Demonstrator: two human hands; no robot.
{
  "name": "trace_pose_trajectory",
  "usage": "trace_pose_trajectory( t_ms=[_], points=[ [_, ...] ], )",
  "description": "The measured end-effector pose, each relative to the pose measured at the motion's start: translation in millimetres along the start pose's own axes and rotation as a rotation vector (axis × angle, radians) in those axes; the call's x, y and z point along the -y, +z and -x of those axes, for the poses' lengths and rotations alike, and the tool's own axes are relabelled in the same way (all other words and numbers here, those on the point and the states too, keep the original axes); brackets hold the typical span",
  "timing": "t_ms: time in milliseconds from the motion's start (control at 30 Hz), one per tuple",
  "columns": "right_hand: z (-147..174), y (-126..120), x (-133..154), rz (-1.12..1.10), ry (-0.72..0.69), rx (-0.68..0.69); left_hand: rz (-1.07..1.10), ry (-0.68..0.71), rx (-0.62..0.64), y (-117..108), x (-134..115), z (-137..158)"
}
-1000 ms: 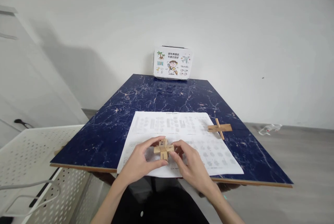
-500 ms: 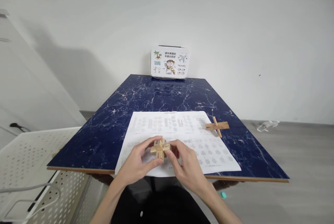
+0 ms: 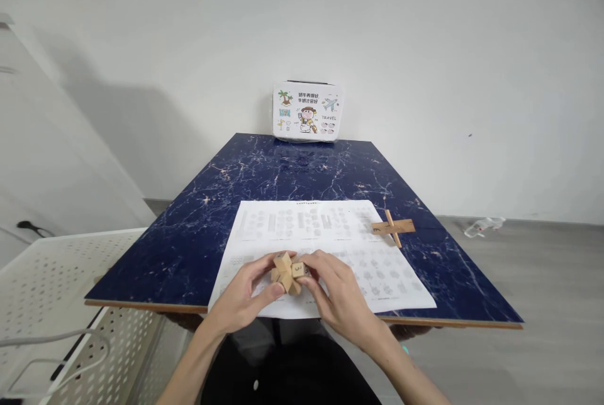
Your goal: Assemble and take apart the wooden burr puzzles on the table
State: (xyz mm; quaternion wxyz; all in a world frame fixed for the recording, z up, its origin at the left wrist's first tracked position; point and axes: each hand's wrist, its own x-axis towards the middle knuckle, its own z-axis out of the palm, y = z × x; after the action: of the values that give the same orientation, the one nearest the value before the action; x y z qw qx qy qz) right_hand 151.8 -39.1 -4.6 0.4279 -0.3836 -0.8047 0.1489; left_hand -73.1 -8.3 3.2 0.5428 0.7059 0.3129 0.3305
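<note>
Between my hands, over the near part of a printed instruction sheet (image 3: 330, 241), is a light wooden burr puzzle (image 3: 287, 271) of interlocked blocks with numbers on some ends. My left hand (image 3: 245, 292) is closed on its left side, thumb at the lower front and fingers behind. My right hand (image 3: 335, 285) pinches the block end marked 3 on the right side. The hidden faces of the puzzle cannot be seen. To the right, a cross of wooden pieces (image 3: 393, 227) lies over the sheet's edge, apart from both hands.
The blue marbled table (image 3: 292, 172) carries a white case (image 3: 306, 112) with cartoon prints at its far edge, against the wall. A white perforated basket (image 3: 70, 279) with a cable stands at the left. A clear plastic item (image 3: 484, 226) lies on the floor at right.
The burr puzzle has turned in my hands, so different block ends now face up. Both hands stay on it with slightly shifted fingers. The wooden cross has stayed put.
</note>
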Motion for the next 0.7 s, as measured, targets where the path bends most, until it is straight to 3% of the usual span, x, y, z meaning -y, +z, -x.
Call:
trace_pose_trajectory(
  t_ms=[133, 333, 700],
  points=[
    [-3.7, -8.3, -8.5, 0.041, -0.105, 0.085, 0.042, -0.024, 0.038, -2.8, -2.5, 1.7],
    [-5.3, -19.3, -5.1, -0.042, -0.011, 0.116, -0.014, -0.064, -0.074, 1.4, -9.4, 0.2],
    [-7.8, -8.8, 0.1, -0.111, 0.018, 0.113, 0.065, -0.093, -0.022, 5.0, -7.7, -0.7]
  ],
)
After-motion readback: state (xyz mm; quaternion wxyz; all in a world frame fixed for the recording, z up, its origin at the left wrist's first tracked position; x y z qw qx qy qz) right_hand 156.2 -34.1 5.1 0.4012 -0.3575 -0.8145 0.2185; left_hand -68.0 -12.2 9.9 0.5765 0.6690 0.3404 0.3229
